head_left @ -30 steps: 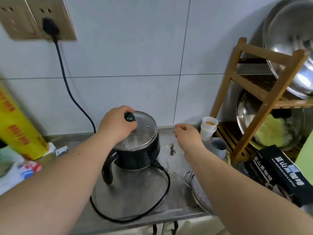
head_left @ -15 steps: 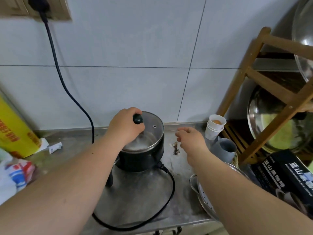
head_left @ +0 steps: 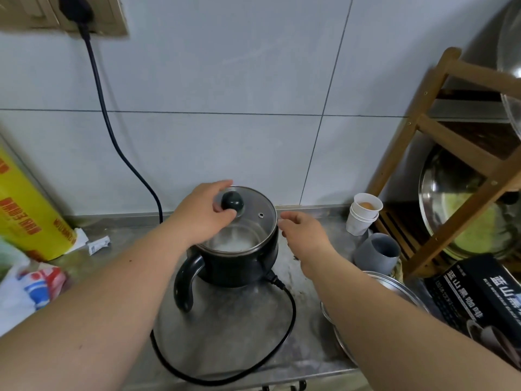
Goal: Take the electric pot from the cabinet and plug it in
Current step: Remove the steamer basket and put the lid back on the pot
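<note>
The pot (head_left: 239, 258) sat on the counter (head_left: 231, 328), cord (head_left: 112, 131) plugged into the socket (head_left: 93, 15), left hand (head_left: 203, 215) loosely cupped around the lid knob (head_left: 232, 201), right hand (head_left: 304, 238) hovering relaxed beside the rim, holding nothing.

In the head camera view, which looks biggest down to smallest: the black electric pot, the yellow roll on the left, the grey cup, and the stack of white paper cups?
1. Yellow roll, though cut off by the frame edge.
2. Electric pot.
3. Grey cup and paper cups look about alike; too close to rank.
</note>
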{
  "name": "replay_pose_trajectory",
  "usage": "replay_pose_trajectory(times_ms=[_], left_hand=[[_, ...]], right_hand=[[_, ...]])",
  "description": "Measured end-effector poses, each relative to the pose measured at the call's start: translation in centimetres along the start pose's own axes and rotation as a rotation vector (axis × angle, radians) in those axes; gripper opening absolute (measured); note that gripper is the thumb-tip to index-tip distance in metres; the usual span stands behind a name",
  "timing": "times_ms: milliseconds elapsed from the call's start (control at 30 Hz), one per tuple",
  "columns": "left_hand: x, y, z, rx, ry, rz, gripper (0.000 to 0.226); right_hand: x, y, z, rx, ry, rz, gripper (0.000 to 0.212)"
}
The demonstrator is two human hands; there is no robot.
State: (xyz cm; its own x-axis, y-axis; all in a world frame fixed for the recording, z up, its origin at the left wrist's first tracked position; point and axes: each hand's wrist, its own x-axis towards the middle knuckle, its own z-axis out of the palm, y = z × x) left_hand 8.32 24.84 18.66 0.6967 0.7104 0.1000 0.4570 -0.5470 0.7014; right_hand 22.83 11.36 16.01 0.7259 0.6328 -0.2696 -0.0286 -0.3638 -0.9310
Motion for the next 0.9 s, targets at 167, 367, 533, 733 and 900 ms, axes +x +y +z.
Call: replay_pose_trajectory(times_ms=[167, 367, 533, 733, 900], left_hand=[[-3.9, -2.6, 0.0, -0.298, 0.374, -0.254, 0.042], [-8.1, -5.1, 2.0, -0.189, -0.019, -0.543, 0.033], [-8.0, -4.9, 3.3, -0.159, 0.047, -0.608, 0.006], [-8.2, -3.5, 4.0, -0.3, 0.242, -0.64, 0.022], [-7.8, -1.4, 2.2, -0.335, 0.33, -0.558, 0.021]], right_hand=[[-0.2, 0.0, 0.4, -0.022, 0.004, 0.001, 0.02], [-0.5, 0.2, 1.1, 0.039, 0.032, 0.023, 0.023], [-1.1, 0.7, 1.1, 0.062, 0.014, 0.019, 0.024], [-2.1, 2.8, -0.7, 0.013, 0.009, 0.084, 0.033], [-3.0, 3.1, -2.3, 0.116, -0.129, 0.262, 0.026]])
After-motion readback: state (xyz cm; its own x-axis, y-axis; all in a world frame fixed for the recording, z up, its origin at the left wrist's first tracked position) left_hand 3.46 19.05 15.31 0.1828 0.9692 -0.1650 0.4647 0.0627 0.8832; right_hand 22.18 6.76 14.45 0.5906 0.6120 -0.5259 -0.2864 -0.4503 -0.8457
